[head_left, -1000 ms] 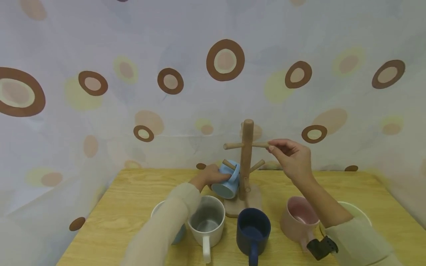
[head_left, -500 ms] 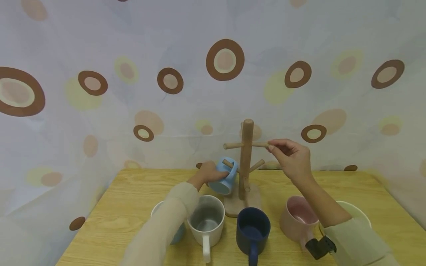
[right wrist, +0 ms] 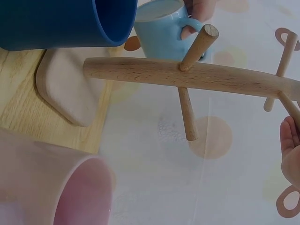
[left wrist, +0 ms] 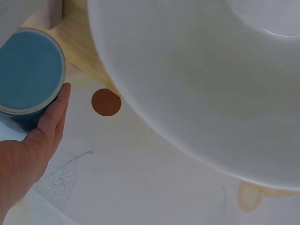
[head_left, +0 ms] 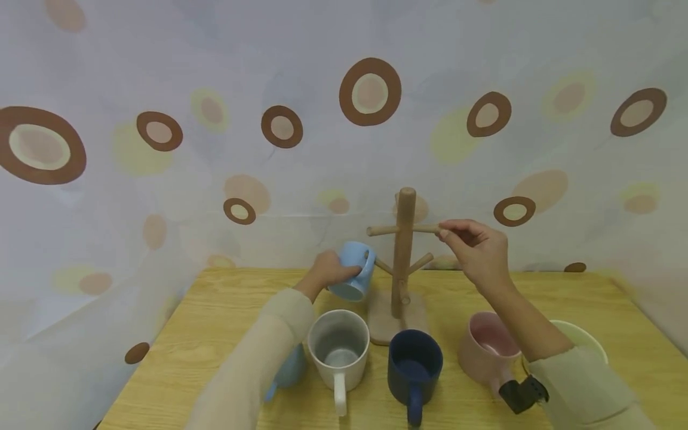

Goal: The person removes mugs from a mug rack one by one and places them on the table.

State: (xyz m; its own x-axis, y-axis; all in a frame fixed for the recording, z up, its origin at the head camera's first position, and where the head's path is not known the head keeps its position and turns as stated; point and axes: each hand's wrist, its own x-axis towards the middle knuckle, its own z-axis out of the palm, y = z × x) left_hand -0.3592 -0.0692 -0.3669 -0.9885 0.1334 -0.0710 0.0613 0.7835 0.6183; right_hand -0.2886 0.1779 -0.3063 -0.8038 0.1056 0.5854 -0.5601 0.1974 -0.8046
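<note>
My left hand [head_left: 329, 270] grips a light blue mug [head_left: 351, 255] at the left of a wooden mug tree [head_left: 404, 257]. The mug is tilted in the air, its base toward me and its handle facing the post. The outer end of the lower left peg [head_left: 383, 266] is right at the handle opening. In the left wrist view, fingers lie along the side of the mug [left wrist: 28, 70] near its base. My right hand [head_left: 481, 254] pinches the end of the upper right peg [head_left: 424, 228] between thumb and fingers.
On the wooden table [head_left: 199, 334], a white mug [head_left: 352, 367] and a dark blue mug [head_left: 411, 382] stand in front of the tree. A pink mug [head_left: 478, 358] and a pale yellow-rimmed vessel [head_left: 580, 331] are under my right arm. Another blue mug [head_left: 290, 367] is partly behind my left sleeve.
My left hand has moved the light blue mug left and upward, away from the post, its handle sliding outward along the lower left peg. My right hand keeps its pinch on the upper peg.
</note>
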